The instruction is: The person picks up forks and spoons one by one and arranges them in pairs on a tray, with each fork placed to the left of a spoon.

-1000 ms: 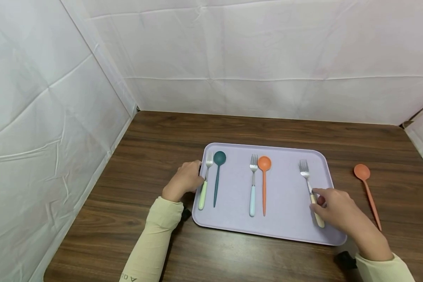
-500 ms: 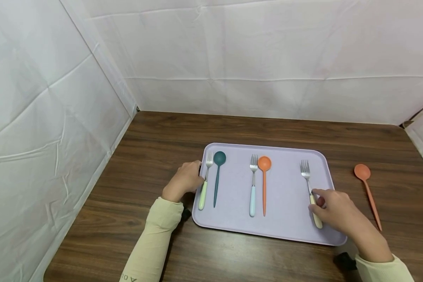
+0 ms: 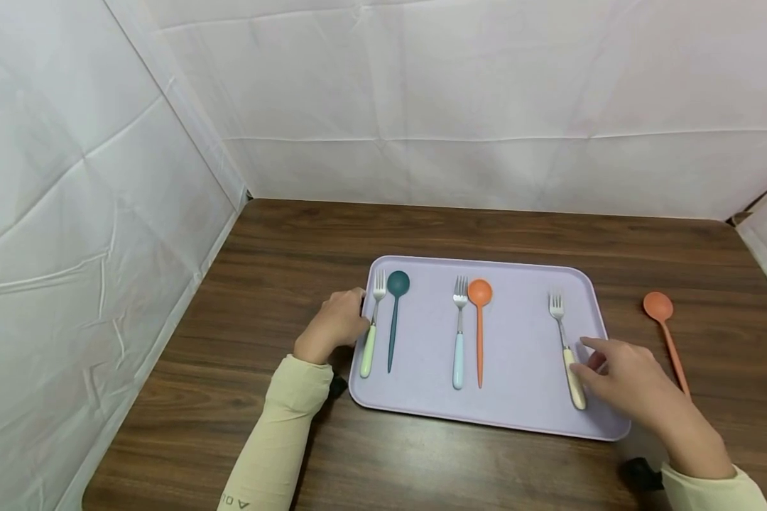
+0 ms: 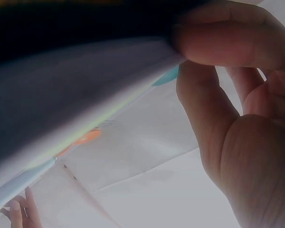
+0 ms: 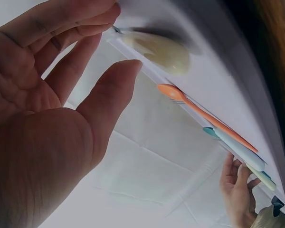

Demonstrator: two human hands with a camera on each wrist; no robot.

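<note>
My left hand (image 3: 332,323) grips the left edge of a lilac tray (image 3: 518,355); its thumb and a finger pinch the rim in the left wrist view. Over the tray's right side, my right hand (image 3: 633,380) has thumb and fingers spread apart, holding nothing. Just left of its thumb lies a fork (image 3: 572,376) with a cream handle, tines away from me. At the tray's middle, a fork with a pale blue handle (image 3: 458,362) lies beside an orange spoon (image 3: 480,292). Along the left side, a fork with a light green handle (image 3: 368,351) lies beside a dark green spoon (image 3: 398,284).
Another spoon (image 3: 659,306), reddish orange, lies on the dark wooden table (image 3: 307,234) right of the tray; my right hand partly hides its handle end. White cloth walls (image 3: 473,78) stand behind and at the sides of the table.
My right hand has let go of the cream-handled fork and drawn off to the right. The fork's head has shifted slightly right and it lies on the tray. My left hand stays put.
</note>
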